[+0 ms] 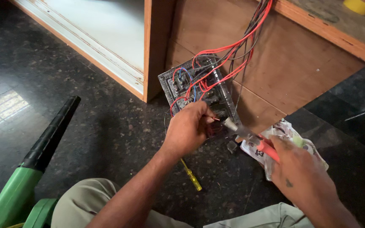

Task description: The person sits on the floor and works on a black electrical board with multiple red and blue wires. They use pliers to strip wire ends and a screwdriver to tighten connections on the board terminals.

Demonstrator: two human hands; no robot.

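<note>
While the left hand (187, 128) pinches a red wire (211, 118) at the switch plate (197, 90), the right hand (301, 169) closes round red-handled pliers (250, 138).

Switch plate (199, 90): grey rectangular panel, back side up, tilted against a wooden cabinet on dark stone floor; red, blue and black leads crowd its rear.
Red wire (213, 119): short lead with a bared end, at the plate's lower edge.
Pliers (250, 139): red-handled, metal nose pointing left toward the wire's tip, just beside it.
</note>
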